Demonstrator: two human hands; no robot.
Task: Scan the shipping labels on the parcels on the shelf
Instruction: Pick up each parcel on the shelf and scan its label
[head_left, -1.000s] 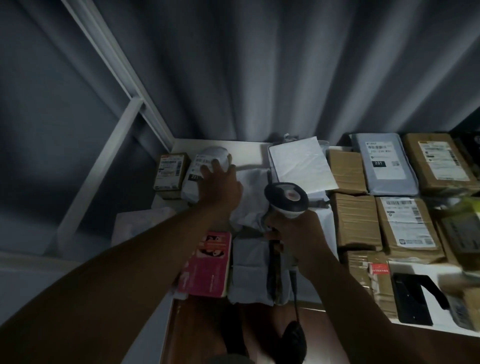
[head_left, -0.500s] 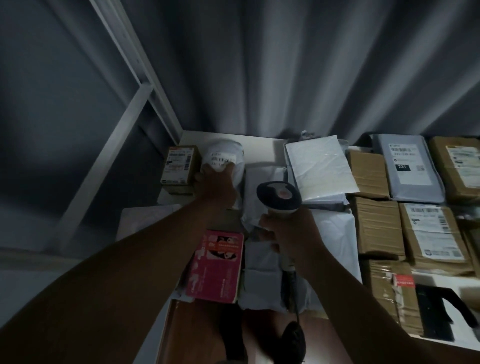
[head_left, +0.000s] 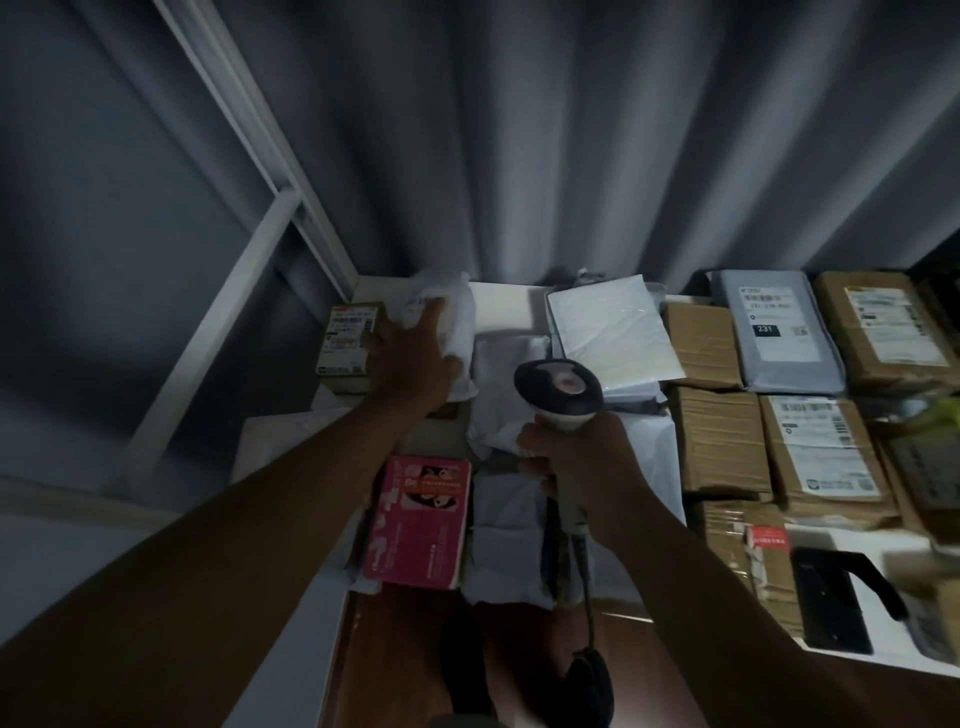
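Left hand (head_left: 415, 358) flat on white parcel (head_left: 457, 332) at shelf's back-left corner, right hand (head_left: 582, 467) gripping scanner (head_left: 558, 389)

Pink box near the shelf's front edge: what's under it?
The pink box lies on a white poly mailer whose edge pokes out at its near left corner. Beyond that the box and the left forearm cover whatever is underneath.

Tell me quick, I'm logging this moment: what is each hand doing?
Left hand: on the white parcel at the back; whether the fingers grip it cannot be told.
Right hand: closed around the scanner.
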